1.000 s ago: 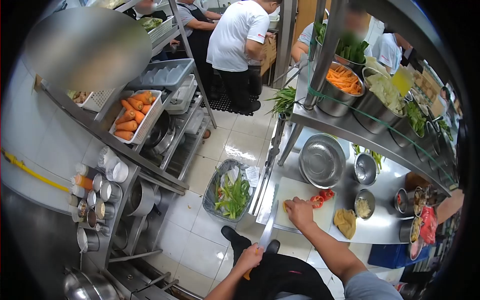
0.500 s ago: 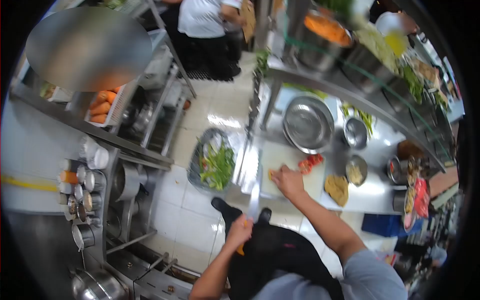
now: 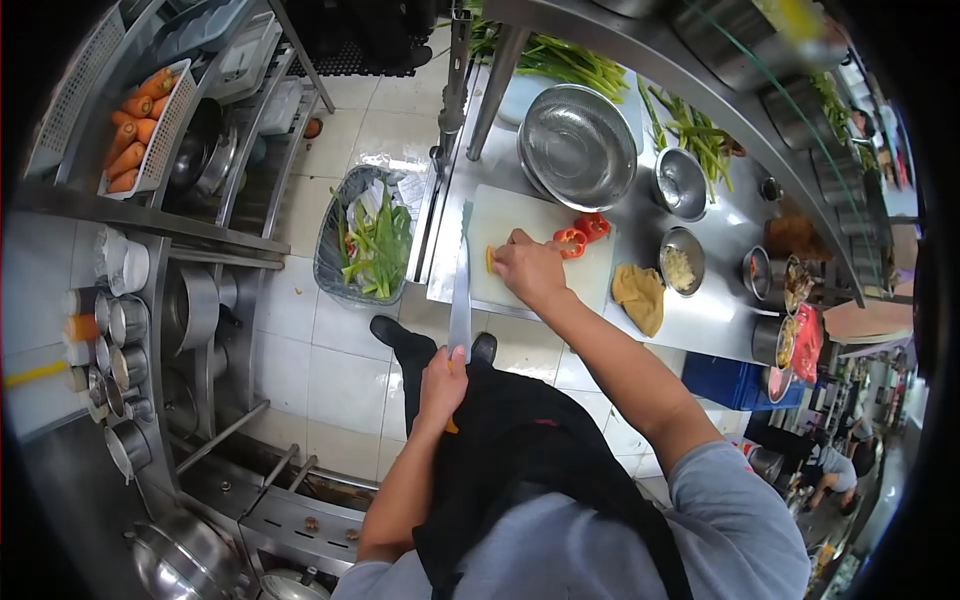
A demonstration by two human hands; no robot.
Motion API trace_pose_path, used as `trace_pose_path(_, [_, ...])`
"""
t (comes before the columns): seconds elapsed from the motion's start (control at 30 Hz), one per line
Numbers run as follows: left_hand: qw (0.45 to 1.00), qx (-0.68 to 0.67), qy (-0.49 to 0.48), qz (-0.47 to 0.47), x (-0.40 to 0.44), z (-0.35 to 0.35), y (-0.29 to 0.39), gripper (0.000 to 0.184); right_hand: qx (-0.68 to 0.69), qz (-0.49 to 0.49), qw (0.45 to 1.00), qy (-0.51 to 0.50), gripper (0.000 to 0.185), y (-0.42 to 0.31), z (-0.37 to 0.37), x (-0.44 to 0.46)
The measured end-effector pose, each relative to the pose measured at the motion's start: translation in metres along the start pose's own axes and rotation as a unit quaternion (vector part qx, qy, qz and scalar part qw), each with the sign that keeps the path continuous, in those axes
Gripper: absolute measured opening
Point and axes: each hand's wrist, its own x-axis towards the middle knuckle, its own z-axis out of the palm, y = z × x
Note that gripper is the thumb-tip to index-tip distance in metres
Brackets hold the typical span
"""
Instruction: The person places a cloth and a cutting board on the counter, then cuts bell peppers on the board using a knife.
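My left hand (image 3: pixel 443 388) is closed round the orange handle of a long knife (image 3: pixel 460 310), in front of my apron. The blade points away from me, its tip by the near left edge of a white cutting board (image 3: pixel 588 280). On the board, my right hand (image 3: pixel 530 266) has its fingers pinched on a small orange-yellow piece (image 3: pixel 491 260), mostly hidden by the fingertips. Two cut red bell pepper pieces (image 3: pixel 582 236) lie just beyond this hand. A folded yellow-brown cloth (image 3: pixel 638 299) rests right of the board.
A large metal colander (image 3: pixel 577 145), a smaller bowl (image 3: pixel 682 184) and a bowl of chopped pale food (image 3: pixel 682 262) stand on the steel counter. A lined bin (image 3: pixel 362 235) with green trimmings is at the left. A steel shelf (image 3: pixel 680 75) overhangs the counter. Carrots (image 3: pixel 135 130) fill a white basket.
My view has shifted, so the counter appears higher and further left. My left hand still holds the knife, and my right hand still pinches the piece on the board.
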Motion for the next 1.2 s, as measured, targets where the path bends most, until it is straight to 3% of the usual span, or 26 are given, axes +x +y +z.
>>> trace_pose_path(0.1, [1.0, 0.002, -0.01, 0.005, 0.002, -0.004, 0.005, 0.045, -0.018, 0.008, 1.0, -0.024, 0.012, -0.002, -0.004, 0.0])
trace_pose_path(0.27, [1.0, 0.005, -0.009, 0.013, 0.004, -0.002, 0.002, 0.043, 0.014, -0.011, 0.999, 0.035, 0.008, -0.002, 0.005, -0.001])
trace_pose_path(0.8, [1.0, 0.011, -0.001, 0.022, 0.018, 0.013, 0.029, 0.042, 0.003, 0.023, 1.0, -0.005, 0.014, -0.001, 0.006, -0.005])
trace_pose_path(0.97, [0.999, 0.007, 0.004, 0.033, 0.018, 0.012, 0.032, 0.043, 0.017, 0.013, 0.997, 0.07, 0.015, -0.001, 0.011, -0.009])
trace_pose_path(1.2, [1.0, 0.001, 0.001, 0.023, 0.021, 0.017, 0.027, 0.043, 0.043, 0.042, 0.996, 0.06, 0.017, 0.0, 0.016, -0.015])
